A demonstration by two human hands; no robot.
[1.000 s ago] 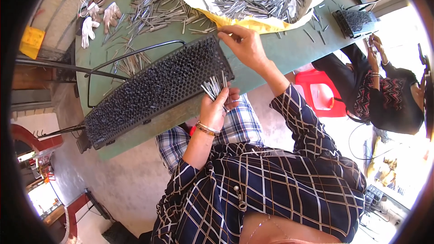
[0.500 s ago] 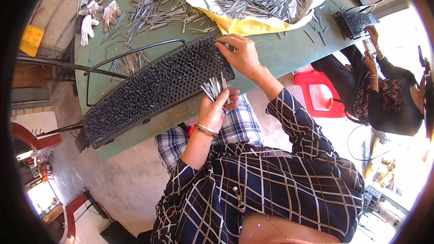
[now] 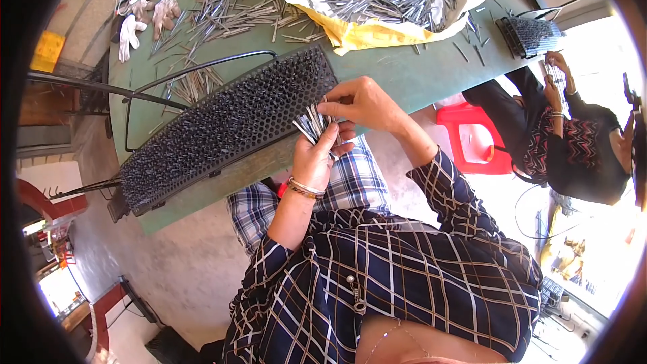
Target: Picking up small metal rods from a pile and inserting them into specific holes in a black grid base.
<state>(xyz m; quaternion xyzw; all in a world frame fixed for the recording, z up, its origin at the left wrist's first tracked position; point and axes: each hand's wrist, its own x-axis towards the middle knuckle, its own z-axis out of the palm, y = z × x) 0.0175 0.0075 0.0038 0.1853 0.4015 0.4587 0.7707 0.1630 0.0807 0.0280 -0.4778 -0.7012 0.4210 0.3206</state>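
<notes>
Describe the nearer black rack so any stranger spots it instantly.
On the green table, look left, near the wearer's edge. There slants a long, black, perforated rack, mostly bristling with dark pieces. Unlike the smaller-looking rack at upper right, it lies close to the left hand and its thin metal sticks.

One fisheye view from the wearer's head, facing steeply down, bare left hand [image 3: 315,157] and bare right hand [image 3: 367,104] fairly near, around mid-frame; navy checked cloth shirt [image 3: 418,263] across the lower part, flat green table [image 3: 404,71] above, table edges bowed
</notes>
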